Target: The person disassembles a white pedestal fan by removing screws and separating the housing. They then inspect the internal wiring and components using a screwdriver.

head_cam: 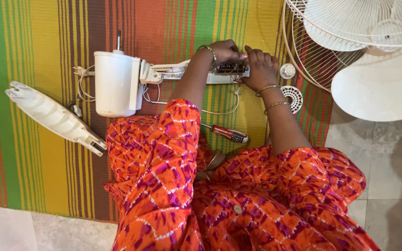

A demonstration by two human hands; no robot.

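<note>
On the striped mat (47, 37), both hands' fingers (257, 58) clutch a half-hidden switch box (226, 72).

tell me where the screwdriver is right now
In the head view the screwdriver lies on the striped mat, between the person's forearms, just beyond the orange lap.

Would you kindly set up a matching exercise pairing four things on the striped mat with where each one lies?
Things:
1. screwdriver
2. white motor housing
3. long white cover
4. small round grille piece

Places:
A. far left on the mat
B. just right of the right wrist
C. by the knee, below the hands
D. left of the left forearm

Pairs: 1-C, 2-D, 3-A, 4-B
</note>
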